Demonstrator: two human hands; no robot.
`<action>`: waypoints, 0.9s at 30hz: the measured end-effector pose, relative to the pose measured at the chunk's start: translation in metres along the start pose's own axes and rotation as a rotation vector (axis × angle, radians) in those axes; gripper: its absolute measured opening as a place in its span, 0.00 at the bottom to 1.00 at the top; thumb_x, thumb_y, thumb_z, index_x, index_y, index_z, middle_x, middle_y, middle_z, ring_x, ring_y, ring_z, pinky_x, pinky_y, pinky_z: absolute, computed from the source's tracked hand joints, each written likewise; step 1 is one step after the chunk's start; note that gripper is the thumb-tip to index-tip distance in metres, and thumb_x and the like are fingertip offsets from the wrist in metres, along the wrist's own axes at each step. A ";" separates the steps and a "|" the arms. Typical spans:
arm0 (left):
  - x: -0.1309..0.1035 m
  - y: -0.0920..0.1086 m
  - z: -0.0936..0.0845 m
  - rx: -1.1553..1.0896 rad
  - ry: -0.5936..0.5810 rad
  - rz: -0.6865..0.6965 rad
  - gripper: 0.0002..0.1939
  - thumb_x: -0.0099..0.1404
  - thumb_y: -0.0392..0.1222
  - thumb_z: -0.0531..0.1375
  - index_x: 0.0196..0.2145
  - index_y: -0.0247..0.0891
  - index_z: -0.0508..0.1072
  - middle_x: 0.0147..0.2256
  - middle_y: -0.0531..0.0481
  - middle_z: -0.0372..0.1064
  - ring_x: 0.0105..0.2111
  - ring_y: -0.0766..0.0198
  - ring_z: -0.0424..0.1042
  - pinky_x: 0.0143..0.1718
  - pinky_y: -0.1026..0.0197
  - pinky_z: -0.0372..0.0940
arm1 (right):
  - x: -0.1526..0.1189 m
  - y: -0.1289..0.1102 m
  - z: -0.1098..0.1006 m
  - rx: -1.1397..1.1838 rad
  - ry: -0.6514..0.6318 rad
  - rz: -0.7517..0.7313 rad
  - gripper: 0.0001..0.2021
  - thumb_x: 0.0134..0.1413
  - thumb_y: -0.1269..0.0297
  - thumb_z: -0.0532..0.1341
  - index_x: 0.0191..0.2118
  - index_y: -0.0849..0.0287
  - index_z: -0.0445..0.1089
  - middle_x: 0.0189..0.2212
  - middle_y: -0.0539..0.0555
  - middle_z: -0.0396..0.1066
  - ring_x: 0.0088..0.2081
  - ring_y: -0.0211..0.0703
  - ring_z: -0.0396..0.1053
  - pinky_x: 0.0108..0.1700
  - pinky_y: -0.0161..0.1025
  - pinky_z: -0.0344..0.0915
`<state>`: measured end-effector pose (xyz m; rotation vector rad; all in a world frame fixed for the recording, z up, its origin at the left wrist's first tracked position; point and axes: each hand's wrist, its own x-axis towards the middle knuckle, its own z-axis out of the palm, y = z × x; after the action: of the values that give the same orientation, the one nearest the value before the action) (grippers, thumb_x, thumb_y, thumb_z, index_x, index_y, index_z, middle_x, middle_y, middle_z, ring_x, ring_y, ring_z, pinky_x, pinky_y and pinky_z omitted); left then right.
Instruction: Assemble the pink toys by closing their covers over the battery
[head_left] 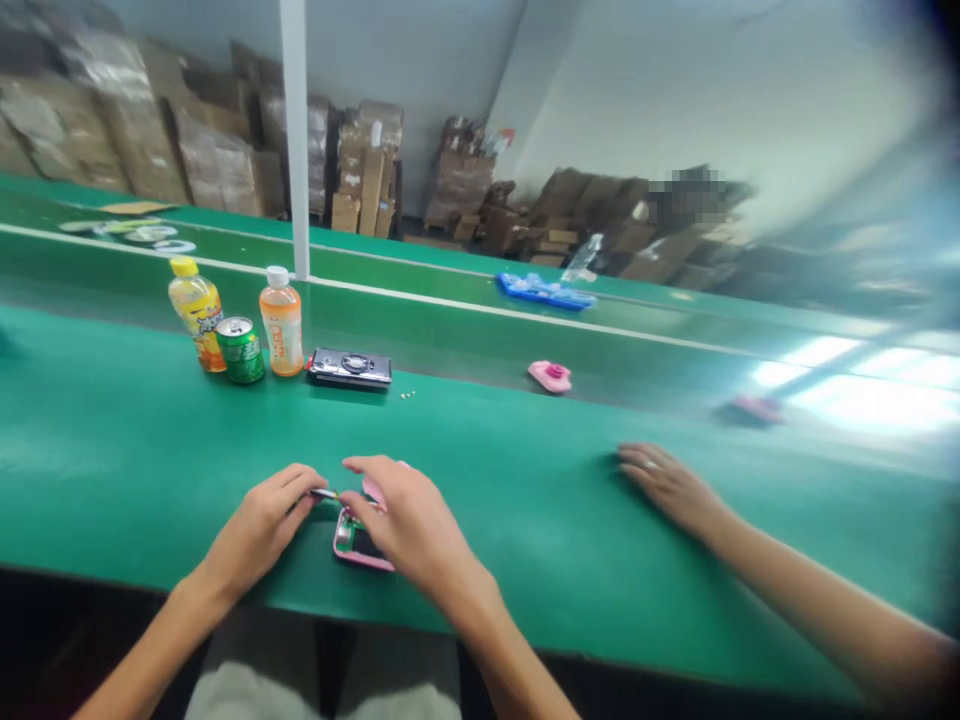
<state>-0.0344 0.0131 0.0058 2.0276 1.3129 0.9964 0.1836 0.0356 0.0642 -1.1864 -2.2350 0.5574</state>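
Note:
Low in the middle of the green table, a pink-edged device point(363, 556) lies open, with a green board and a dark part inside. My left hand point(274, 515) is just left of it, thumb and fingers pinched on a small thin light-coloured part point(324, 493) that points toward the device. Over the device's upper right side is my right hand point(409, 515), index finger and thumb apart at the tip of the thin part. It covers part of the device and a pink piece behind it. Whether its hidden fingers hold anything cannot be seen.
Another person's hand point(667, 487) rests on the green table point(525, 570) at right. Two bottles point(196, 315) point(282, 325), a green can point(241, 352) and a black-and-silver device point(350, 368) stand or lie ahead. Beyond are a pink piece point(551, 376) and a blue tray point(544, 292).

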 end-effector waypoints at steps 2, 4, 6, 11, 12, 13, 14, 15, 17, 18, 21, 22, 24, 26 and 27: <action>-0.006 0.007 0.008 -0.076 0.108 -0.084 0.13 0.73 0.45 0.55 0.45 0.42 0.78 0.45 0.48 0.78 0.46 0.58 0.77 0.51 0.59 0.69 | 0.000 -0.005 0.022 -0.061 -0.110 0.030 0.14 0.65 0.67 0.65 0.55 0.59 0.75 0.51 0.58 0.79 0.52 0.53 0.76 0.55 0.45 0.69; -0.011 0.013 0.015 -0.200 0.169 -0.238 0.13 0.71 0.49 0.58 0.44 0.41 0.79 0.43 0.48 0.79 0.44 0.57 0.78 0.50 0.59 0.70 | -0.001 -0.004 0.036 -0.085 -0.157 0.065 0.10 0.67 0.69 0.62 0.51 0.60 0.77 0.48 0.58 0.80 0.49 0.54 0.78 0.51 0.45 0.69; -0.013 0.016 0.020 -0.356 0.181 -0.381 0.15 0.67 0.53 0.62 0.43 0.40 0.79 0.40 0.48 0.80 0.39 0.57 0.78 0.45 0.59 0.71 | -0.003 0.000 0.042 -0.023 -0.148 0.064 0.09 0.69 0.69 0.60 0.48 0.59 0.77 0.44 0.57 0.81 0.45 0.50 0.78 0.48 0.42 0.69; -0.011 0.014 0.015 -0.597 0.110 -0.422 0.20 0.66 0.57 0.64 0.42 0.38 0.83 0.44 0.46 0.80 0.39 0.59 0.77 0.47 0.60 0.71 | -0.005 0.009 0.035 0.256 -0.140 -0.013 0.06 0.69 0.70 0.61 0.38 0.60 0.75 0.36 0.52 0.78 0.38 0.40 0.73 0.42 0.36 0.64; -0.011 0.013 0.013 -0.639 0.084 -0.429 0.20 0.66 0.58 0.64 0.44 0.39 0.84 0.46 0.46 0.80 0.41 0.58 0.77 0.49 0.60 0.70 | -0.005 0.011 0.033 0.271 -0.142 -0.025 0.07 0.68 0.70 0.62 0.37 0.60 0.75 0.35 0.51 0.78 0.37 0.40 0.72 0.41 0.36 0.64; -0.012 0.012 0.012 -0.688 0.056 -0.441 0.21 0.67 0.58 0.64 0.47 0.40 0.84 0.49 0.45 0.80 0.44 0.58 0.77 0.51 0.60 0.70 | -0.005 0.012 0.032 0.281 -0.141 -0.036 0.08 0.68 0.71 0.61 0.35 0.60 0.74 0.33 0.51 0.77 0.36 0.40 0.71 0.41 0.36 0.63; -0.013 0.012 0.012 -0.742 0.028 -0.454 0.22 0.66 0.59 0.65 0.49 0.41 0.83 0.51 0.45 0.79 0.45 0.57 0.77 0.52 0.60 0.70 | -0.005 0.012 0.031 0.289 -0.142 -0.043 0.10 0.68 0.72 0.60 0.34 0.60 0.74 0.32 0.50 0.76 0.35 0.39 0.70 0.41 0.36 0.63; -0.014 0.012 0.012 -0.796 0.009 -0.463 0.23 0.65 0.59 0.66 0.50 0.42 0.83 0.53 0.45 0.78 0.47 0.57 0.77 0.53 0.60 0.71 | -0.005 0.013 0.031 0.289 -0.135 -0.052 0.11 0.69 0.72 0.60 0.33 0.59 0.74 0.31 0.50 0.76 0.34 0.39 0.70 0.40 0.36 0.63; -0.015 0.014 0.014 -0.892 0.018 -0.477 0.22 0.62 0.59 0.69 0.47 0.41 0.84 0.52 0.45 0.79 0.48 0.56 0.78 0.51 0.61 0.73 | -0.008 0.013 0.034 0.233 -0.053 -0.072 0.11 0.70 0.68 0.60 0.33 0.59 0.75 0.32 0.51 0.76 0.34 0.40 0.71 0.40 0.37 0.64; -0.015 0.015 0.015 -0.932 0.043 -0.485 0.22 0.61 0.59 0.71 0.44 0.40 0.84 0.49 0.45 0.80 0.46 0.57 0.78 0.49 0.62 0.73 | -0.009 0.012 0.037 0.178 0.020 -0.085 0.10 0.69 0.66 0.62 0.34 0.59 0.76 0.32 0.52 0.76 0.35 0.41 0.71 0.40 0.38 0.64; -0.012 0.019 0.020 -1.009 0.127 -0.516 0.20 0.58 0.58 0.73 0.37 0.37 0.84 0.39 0.47 0.82 0.40 0.61 0.80 0.48 0.64 0.75 | -0.015 0.009 0.044 0.050 0.203 -0.165 0.07 0.69 0.62 0.62 0.40 0.59 0.75 0.37 0.55 0.76 0.39 0.43 0.72 0.43 0.39 0.66; -0.010 0.020 0.021 -1.014 0.132 -0.527 0.21 0.57 0.58 0.74 0.36 0.37 0.84 0.38 0.47 0.82 0.38 0.61 0.80 0.45 0.64 0.76 | -0.015 0.008 0.046 0.046 0.206 -0.204 0.06 0.70 0.63 0.61 0.43 0.58 0.74 0.38 0.55 0.76 0.39 0.43 0.73 0.43 0.39 0.67; -0.009 0.021 0.022 -0.986 0.132 -0.554 0.23 0.58 0.58 0.73 0.40 0.36 0.84 0.37 0.46 0.81 0.35 0.61 0.79 0.37 0.65 0.77 | -0.015 0.007 0.049 0.068 0.158 -0.261 0.06 0.71 0.67 0.59 0.47 0.58 0.74 0.40 0.55 0.77 0.41 0.43 0.73 0.44 0.38 0.68; -0.010 0.020 0.021 -0.955 0.123 -0.575 0.26 0.59 0.60 0.72 0.44 0.36 0.84 0.38 0.45 0.81 0.34 0.61 0.79 0.30 0.66 0.76 | -0.012 0.008 0.050 0.071 0.127 -0.258 0.07 0.71 0.69 0.59 0.47 0.57 0.74 0.41 0.54 0.77 0.42 0.42 0.74 0.46 0.38 0.69; -0.011 0.019 0.020 -0.951 0.113 -0.578 0.27 0.59 0.61 0.71 0.46 0.37 0.84 0.39 0.45 0.81 0.34 0.61 0.79 0.31 0.65 0.76 | -0.011 0.009 0.050 0.061 0.123 -0.243 0.07 0.71 0.69 0.59 0.46 0.56 0.74 0.41 0.54 0.77 0.42 0.42 0.74 0.47 0.38 0.69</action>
<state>-0.0104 -0.0051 0.0051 0.8324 1.0617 1.1419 0.1623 0.0259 0.0179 -0.8780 -2.1990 0.4396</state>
